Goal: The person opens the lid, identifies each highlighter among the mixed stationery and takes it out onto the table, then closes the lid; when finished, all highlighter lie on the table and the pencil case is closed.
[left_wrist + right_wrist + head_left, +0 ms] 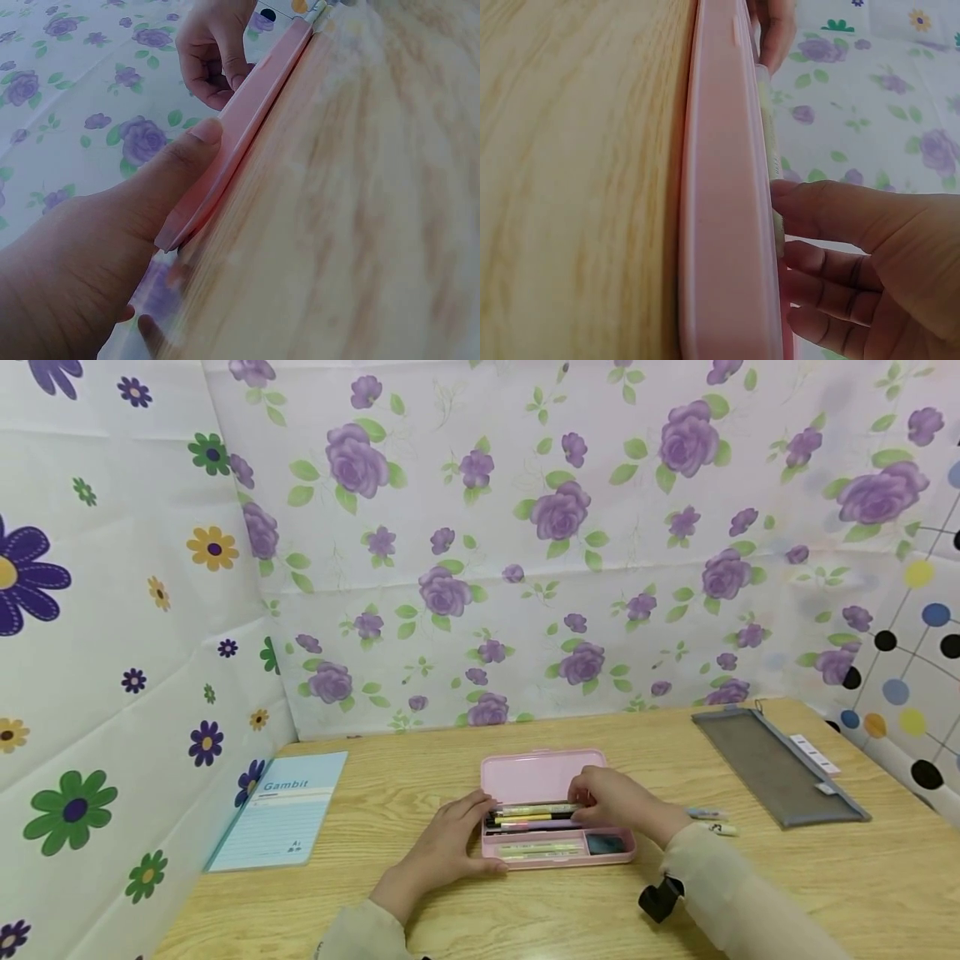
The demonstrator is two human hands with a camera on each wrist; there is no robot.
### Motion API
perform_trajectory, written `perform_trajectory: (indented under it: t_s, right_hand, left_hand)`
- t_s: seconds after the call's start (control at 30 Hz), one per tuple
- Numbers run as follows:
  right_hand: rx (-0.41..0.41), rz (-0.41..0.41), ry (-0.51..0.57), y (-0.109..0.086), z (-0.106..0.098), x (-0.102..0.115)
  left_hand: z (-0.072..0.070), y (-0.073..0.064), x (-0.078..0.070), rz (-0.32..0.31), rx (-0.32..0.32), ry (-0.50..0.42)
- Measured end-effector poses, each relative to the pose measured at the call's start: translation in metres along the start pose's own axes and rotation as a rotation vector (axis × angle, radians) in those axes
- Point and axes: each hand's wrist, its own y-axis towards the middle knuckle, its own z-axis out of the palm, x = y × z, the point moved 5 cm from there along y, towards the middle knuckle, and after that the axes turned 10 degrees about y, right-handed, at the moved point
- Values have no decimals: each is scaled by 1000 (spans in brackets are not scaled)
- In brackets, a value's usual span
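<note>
A pink pencil case (555,862) lies on the table with its lid (536,777) folded back. Several pens and pencils (528,817) fill its long rear compartment; pale yellow sticks (543,848) and a dark block (606,843) occupy the front ones. My left hand (442,839) holds the case's left end, its thumb against the front wall and its fingers toward the rear corner. Reaching over the right half, my right hand (618,802) pinches a pale yellow pen (770,142) that shows above the rim in the right wrist view.
Right of the case, partly behind the right forearm, lie light-coloured pens (718,829). Farther right are a grey mesh zip pouch (780,768) and a small white bar (815,755). A light blue notebook (281,814) lies at the left. Flowered cloth (480,568) borders the table's back.
</note>
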Motion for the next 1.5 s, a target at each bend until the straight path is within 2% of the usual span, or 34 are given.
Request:
perform_trajectory:
  t_s: [0.17, 0.33, 0.63, 0.87, 1.2, 1.5]
  right_hand:
    - [2, 8, -35, 0, 3, -1]
    - [13, 33, -18, -1, 5, -1]
    - [9, -4, -35, -4, 8, 1]
    - [3, -17, 0, -6, 10, 1]
    - [-26, -9, 2, -7, -2, 5]
    - [-19, -39, -20, -8, -15, 9]
  left_hand:
    - [0, 0, 0, 6, 0, -6]
    - [2, 1, 0, 4, 9, -7]
    - [4, -2, -1, 9, 2, -2]
    - [6, -3, -3, 7, 5, -13]
    - [3, -1, -1, 18, -13, -6]
    - [0, 0, -1, 14, -8, -4]
